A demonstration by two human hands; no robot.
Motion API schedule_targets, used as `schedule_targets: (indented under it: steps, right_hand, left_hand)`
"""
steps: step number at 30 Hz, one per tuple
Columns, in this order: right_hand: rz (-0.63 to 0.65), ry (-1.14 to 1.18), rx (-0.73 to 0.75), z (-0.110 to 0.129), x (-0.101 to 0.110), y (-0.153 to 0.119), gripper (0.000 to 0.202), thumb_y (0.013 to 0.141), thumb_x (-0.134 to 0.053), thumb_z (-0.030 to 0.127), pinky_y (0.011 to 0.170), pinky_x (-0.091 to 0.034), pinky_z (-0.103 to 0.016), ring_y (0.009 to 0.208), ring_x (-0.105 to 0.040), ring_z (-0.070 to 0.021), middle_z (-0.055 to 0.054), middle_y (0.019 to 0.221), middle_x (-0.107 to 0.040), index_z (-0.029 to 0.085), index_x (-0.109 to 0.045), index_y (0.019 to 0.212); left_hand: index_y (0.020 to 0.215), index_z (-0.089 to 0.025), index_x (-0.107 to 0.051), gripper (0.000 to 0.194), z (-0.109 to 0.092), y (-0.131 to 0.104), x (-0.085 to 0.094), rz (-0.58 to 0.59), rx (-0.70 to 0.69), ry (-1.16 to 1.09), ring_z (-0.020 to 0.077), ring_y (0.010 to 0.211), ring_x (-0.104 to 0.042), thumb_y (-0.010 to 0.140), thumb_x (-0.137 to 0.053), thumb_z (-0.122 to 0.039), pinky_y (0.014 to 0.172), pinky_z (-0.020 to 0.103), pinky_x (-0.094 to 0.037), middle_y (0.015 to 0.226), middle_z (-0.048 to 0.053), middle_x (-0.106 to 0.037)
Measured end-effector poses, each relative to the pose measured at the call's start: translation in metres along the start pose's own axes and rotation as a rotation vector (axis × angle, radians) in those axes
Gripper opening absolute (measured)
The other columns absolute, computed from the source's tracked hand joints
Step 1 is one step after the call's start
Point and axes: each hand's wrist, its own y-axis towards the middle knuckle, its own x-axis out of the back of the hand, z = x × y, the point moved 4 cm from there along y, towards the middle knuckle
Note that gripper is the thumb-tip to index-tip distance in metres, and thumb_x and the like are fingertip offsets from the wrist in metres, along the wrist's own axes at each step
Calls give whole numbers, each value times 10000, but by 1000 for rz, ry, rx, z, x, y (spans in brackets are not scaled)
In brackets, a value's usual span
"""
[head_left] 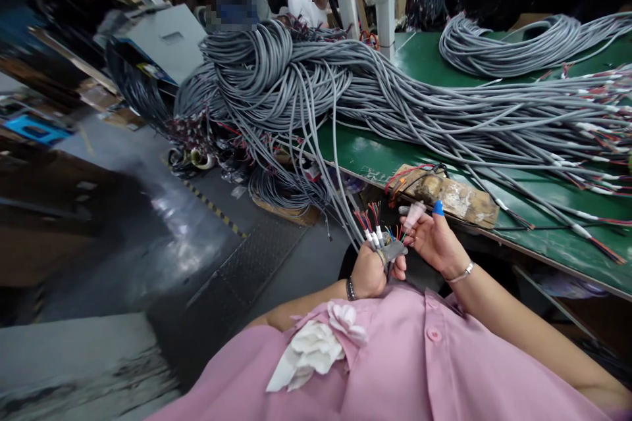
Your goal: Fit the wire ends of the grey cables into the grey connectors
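Note:
My left hand [378, 270] is wrapped round the ends of several grey cables [345, 210], near my waist. White-banded ends with thin coloured wires [374, 220] stick up out of that fist, and a grey covering shows on the thumb. Just to the right, my right hand [432, 240] is raised, palm turned up, with a blue cover [438, 208] on one fingertip. Its fingers are bent beside the coloured wires, and a blurred pale pink piece shows at them. Whether they pinch anything is too blurred to tell.
A big heap of grey cables [419, 99] lies across the green table [365, 152]. At the table's near edge sits a worn wooden board [459, 200] with a red and a black wire. A person in white [306, 5] is at the back. A grey box [165, 39] stands at the left.

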Motion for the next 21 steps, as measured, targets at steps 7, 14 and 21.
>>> schedule_targets:
  steps: [7,14,21]
  right_hand:
    - [-95,-150,114,3,1,-5,235,824,-621,428,602,-467,-246,703,-569,-135,-30,836,-666,204,-670,875]
    - [-129,-230,166,2,0,-7,311,795,-631,512,605,-460,-268,637,-547,-137,-21,728,-631,202,-652,799]
    - [-152,-129,107,2,-5,-2,311,756,-660,539,644,-481,-290,687,-584,-159,-17,769,-662,233,-666,814]
  left_hand:
    - [721,-130,-613,278,-4,-1,1,-61,-48,-42,89,364,-497,703,-692,-395,368,207,-361,525,-4,-592]
    - [676,-126,-595,324,-2,4,-3,-60,-75,24,89,393,-524,722,-678,-435,389,205,-357,552,14,-609]
    - [678,-120,-599,316,0,7,0,-68,-81,19,92,386,-526,740,-673,-421,377,201,-341,545,14,-607]
